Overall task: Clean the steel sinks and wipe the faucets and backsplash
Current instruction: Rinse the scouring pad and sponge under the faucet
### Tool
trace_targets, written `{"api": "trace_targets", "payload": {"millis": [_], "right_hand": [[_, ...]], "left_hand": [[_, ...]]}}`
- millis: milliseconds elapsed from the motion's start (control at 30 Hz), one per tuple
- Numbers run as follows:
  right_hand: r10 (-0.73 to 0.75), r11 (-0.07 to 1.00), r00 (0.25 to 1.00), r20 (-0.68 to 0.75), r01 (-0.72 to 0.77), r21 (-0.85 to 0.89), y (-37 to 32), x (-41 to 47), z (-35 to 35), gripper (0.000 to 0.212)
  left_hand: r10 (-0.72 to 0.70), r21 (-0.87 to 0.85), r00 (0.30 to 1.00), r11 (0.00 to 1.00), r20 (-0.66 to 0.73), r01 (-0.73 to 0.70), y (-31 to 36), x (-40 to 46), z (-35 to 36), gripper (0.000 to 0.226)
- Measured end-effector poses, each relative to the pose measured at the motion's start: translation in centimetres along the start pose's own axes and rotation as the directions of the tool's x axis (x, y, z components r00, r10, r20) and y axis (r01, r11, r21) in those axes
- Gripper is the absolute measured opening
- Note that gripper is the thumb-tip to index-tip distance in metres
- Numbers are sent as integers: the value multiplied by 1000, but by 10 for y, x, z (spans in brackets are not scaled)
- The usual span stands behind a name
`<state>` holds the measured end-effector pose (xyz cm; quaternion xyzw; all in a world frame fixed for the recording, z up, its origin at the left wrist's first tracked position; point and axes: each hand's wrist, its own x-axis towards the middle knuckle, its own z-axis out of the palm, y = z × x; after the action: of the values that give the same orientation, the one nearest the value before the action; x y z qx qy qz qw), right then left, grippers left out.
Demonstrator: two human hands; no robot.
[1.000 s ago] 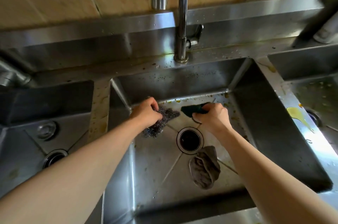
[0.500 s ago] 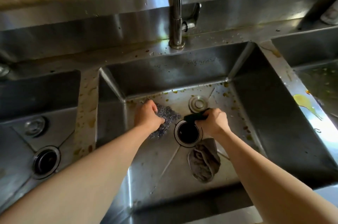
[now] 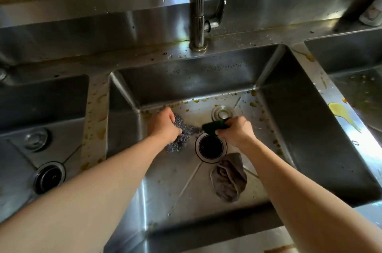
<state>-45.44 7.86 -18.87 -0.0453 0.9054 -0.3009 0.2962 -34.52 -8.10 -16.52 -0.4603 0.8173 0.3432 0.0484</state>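
Your left hand [image 3: 163, 126] fingers curl round wool [image 3: 182, 135] | right hand [image 3: 235, 130] pinches sponge [image 3: 214, 125] | both in sink [image 3: 289, 128]

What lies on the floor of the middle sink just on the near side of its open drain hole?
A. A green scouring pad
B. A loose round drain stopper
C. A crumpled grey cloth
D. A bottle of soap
C: the crumpled grey cloth lies on the sink floor directly on the near side of the drain hole, held by neither hand.
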Motion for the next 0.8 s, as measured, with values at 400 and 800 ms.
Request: {"api": "trace_targets", "payload": {"millis": [400, 800], "right_hand": [[70, 996, 996, -53, -67, 64, 2, 0, 14, 37], [26, 985, 999, -39, -33, -167, 12, -20, 18, 34]], "left_hand": [[2, 149, 999, 989, -35, 3, -18, -10, 6, 32], [55, 131, 994, 990, -93, -42, -26, -19, -7, 39]]}}
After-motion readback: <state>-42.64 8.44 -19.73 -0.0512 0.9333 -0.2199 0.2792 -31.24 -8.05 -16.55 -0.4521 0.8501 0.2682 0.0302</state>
